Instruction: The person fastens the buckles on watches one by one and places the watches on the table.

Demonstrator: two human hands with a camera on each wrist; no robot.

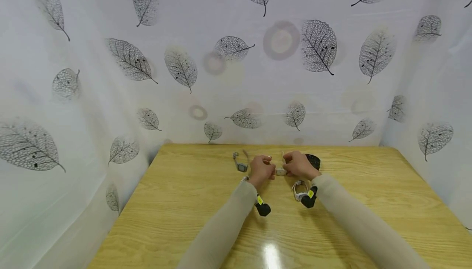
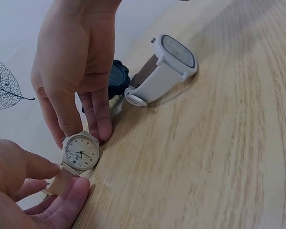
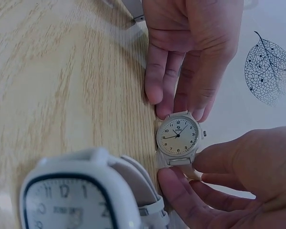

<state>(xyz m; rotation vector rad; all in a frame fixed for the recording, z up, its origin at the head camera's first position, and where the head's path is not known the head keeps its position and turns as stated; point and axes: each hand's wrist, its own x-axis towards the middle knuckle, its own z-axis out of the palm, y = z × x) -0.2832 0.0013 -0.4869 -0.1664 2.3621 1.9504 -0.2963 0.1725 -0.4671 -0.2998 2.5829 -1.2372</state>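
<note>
A cream-strapped watch (image 1: pixel 281 172) with a round pale dial stands on its side at the table's far part, between both hands. My left hand (image 1: pixel 262 168) pinches its strap on one side of the case, thumb above and fingers beneath. On the other side, my right hand (image 1: pixel 300 165) holds the opposite strap end close to the case. The dial (image 3: pixel 178 135) faces the wrist cameras, showing dark numerals and hands. Parts of the strap are hidden behind the fingers.
A white watch (image 2: pixel 166 67) with a squarish case stands nearer me, by the right wrist. Behind the right hand sits a black watch (image 1: pixel 313 161). Left of the left hand is a grey watch (image 1: pixel 241 167). A leaf-patterned curtain (image 1: pixel 221 76) hangs behind the wooden table (image 1: pixel 177 203).
</note>
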